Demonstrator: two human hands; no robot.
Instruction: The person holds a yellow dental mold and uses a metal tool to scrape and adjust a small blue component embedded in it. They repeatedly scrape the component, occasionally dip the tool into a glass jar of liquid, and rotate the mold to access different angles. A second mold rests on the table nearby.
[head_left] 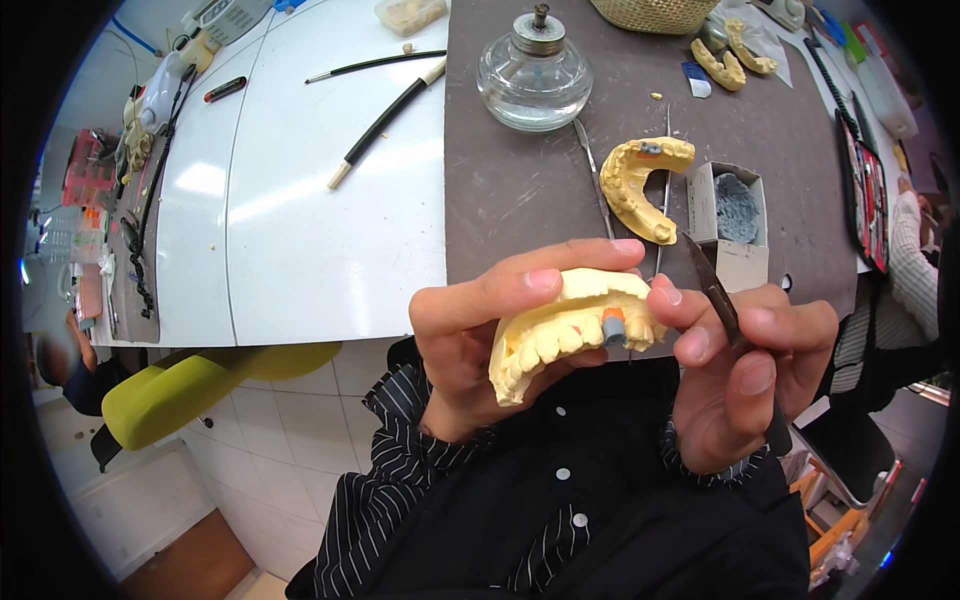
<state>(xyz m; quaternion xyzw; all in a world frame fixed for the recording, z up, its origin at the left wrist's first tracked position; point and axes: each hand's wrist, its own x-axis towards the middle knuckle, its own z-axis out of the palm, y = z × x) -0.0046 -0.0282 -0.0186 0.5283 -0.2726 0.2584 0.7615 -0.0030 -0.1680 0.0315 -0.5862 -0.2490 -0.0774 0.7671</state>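
Note:
My left hand (470,330) grips a pale yellow dental model (550,335), tilted so its row of teeth faces me. One tooth on it is grey wax (613,328) with an orange patch above. My right hand (745,370) pinches a dark, thin carving knife (715,290), its blade pointing up and left; the thumb and a fingertip are close to the model's right end. On the grey mat just beyond lies a second dental model (630,190), with a grey and reddish spot on its teeth. A small open box (735,205) of grey wax stands to its right.
A glass spirit lamp (535,75) stands at the back of the mat. Metal instruments (592,165) lie by the second model. Further model pieces (720,65) are at the back right, near a woven basket (655,12). Black-handled tools (385,125) rest on the white table.

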